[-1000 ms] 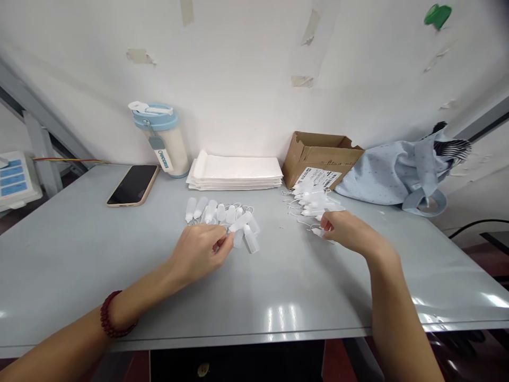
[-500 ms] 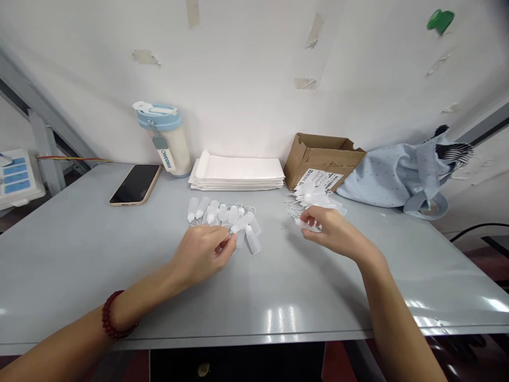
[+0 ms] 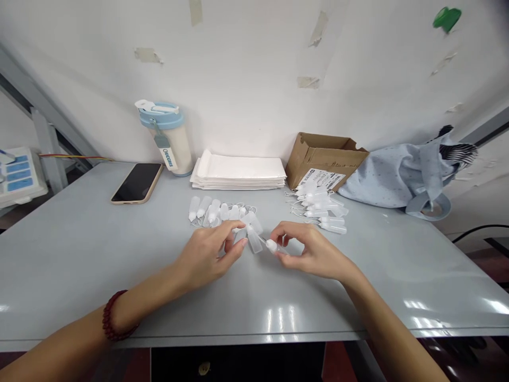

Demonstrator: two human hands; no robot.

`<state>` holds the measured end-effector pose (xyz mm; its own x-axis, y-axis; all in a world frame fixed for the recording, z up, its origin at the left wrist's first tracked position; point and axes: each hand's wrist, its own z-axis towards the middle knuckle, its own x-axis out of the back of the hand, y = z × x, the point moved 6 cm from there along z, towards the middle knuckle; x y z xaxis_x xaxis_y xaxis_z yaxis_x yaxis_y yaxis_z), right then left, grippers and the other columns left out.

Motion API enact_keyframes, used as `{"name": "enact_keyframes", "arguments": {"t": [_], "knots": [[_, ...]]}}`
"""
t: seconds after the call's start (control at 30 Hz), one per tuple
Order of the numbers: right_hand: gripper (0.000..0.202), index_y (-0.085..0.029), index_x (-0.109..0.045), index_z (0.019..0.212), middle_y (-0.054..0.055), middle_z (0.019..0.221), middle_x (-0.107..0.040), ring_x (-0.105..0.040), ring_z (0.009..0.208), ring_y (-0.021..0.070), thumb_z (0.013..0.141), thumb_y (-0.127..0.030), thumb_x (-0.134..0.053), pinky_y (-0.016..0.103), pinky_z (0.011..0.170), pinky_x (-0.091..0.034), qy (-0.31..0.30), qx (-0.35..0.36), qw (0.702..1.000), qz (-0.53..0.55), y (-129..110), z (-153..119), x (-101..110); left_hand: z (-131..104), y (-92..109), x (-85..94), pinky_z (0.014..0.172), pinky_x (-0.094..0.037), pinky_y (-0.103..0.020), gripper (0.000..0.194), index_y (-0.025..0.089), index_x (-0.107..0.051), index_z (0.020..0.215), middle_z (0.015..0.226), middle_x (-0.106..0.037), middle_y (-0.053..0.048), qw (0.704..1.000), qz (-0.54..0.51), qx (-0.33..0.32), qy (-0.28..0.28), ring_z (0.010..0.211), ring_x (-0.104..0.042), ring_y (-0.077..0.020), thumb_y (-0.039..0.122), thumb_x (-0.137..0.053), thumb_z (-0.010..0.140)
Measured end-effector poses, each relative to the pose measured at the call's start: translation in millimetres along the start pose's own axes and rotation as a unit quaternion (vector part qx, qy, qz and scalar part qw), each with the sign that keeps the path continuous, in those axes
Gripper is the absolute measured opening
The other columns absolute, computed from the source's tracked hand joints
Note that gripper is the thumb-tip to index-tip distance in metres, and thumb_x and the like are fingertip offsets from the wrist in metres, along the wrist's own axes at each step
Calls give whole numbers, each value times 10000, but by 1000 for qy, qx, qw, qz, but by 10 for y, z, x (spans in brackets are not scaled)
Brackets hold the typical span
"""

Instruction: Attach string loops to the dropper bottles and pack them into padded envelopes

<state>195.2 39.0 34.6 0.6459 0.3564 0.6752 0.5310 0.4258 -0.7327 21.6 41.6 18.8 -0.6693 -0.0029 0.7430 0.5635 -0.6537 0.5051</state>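
Observation:
My right hand (image 3: 306,246) pinches a small white plastic bottle (image 3: 274,245) between thumb and fingers, its capped end pointing left. A thin cord seems to run from that end toward the left group. Facing it, my left hand (image 3: 212,249) has thumb and index finger apart, at the front edge of a pile of similar translucent bottles (image 3: 213,208) with cords. Whether its fingertips touch a bottle there is unclear. Farther right, a second group of bottles (image 3: 318,204) lies in a rough row, cords to the left, in front of a cardboard box.
Along the wall stand a tumbler (image 3: 177,146), a stack of white envelopes (image 3: 242,172) and the open cardboard box (image 3: 326,159). A phone (image 3: 137,183) lies at left, a light blue cloth bag (image 3: 382,178) at right. All rest on a grey table (image 3: 159,313).
My right hand has moved left from the right group to beside the left pile, and bottles show where it was. My left hand's thumb and index finger have spread apart.

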Motion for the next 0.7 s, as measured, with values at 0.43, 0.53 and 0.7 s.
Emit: {"name": "enact_keyframes", "arguments": {"t": [0.43,0.53,0.7], "knots": [[120,-203,-596,857,-12,797,-594,-518,725,128,754,-141,-596,265,704,-447,-25,15,999,26,-63,-10,-87,51,-8,10,492,-389,-177,212,176,-615,954,557,-545,49,986,-145,69,-37,484,-483,-79,277,-433,917],[127,-205,-596,863,-14,806,-595,-518,733,128,755,-139,-591,263,707,-448,-33,14,999,31,-73,-12,-116,47,-8,6,510,-398,-183,209,171,-619,883,572,-555,40,987,-141,71,-40,504,-495,-82,270,-438,915],[166,-206,-595,921,4,872,-613,-532,774,140,786,-133,-531,263,686,-467,-34,-11,998,44,-62,-13,-135,48,-42,17,506,-390,-187,223,164,-605,832,582,-545,35,987,-129,95,-30,515,-483,-86,289,-437,910]]}}
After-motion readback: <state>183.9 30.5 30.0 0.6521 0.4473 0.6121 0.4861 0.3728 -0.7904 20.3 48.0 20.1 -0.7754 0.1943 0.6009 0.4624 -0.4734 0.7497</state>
